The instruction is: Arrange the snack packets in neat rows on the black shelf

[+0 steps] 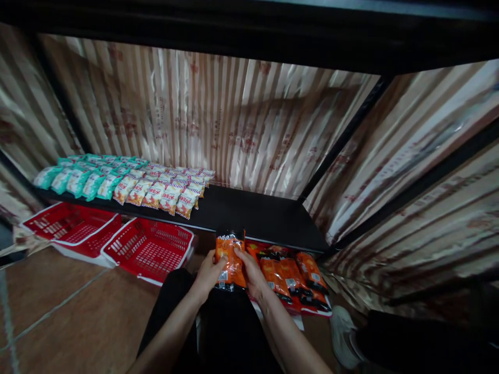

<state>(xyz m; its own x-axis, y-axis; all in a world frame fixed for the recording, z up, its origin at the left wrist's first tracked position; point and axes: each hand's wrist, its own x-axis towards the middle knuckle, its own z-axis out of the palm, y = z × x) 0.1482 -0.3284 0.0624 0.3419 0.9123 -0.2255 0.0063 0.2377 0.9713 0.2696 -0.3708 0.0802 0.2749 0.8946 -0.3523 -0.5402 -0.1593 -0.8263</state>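
Note:
Both my hands hold one orange snack packet [231, 258] upright in front of me, just below the shelf edge. My left hand [208, 276] grips its left side and my right hand [251, 274] grips its right side, fingers closed on the wrapper. To the right lie several more orange packets [296, 278] in a red basket [312, 310] on the floor. On the black shelf [253, 213] stand rows of green packets [83, 179] and white-and-orange packets [163, 192].
Two empty red baskets [70, 228] [150, 249] sit on the brown tiled floor under the shelf at left. Striped beige fabric lines the back and sides. A black shelf board runs overhead. A white shoe [345, 335] shows at lower right.

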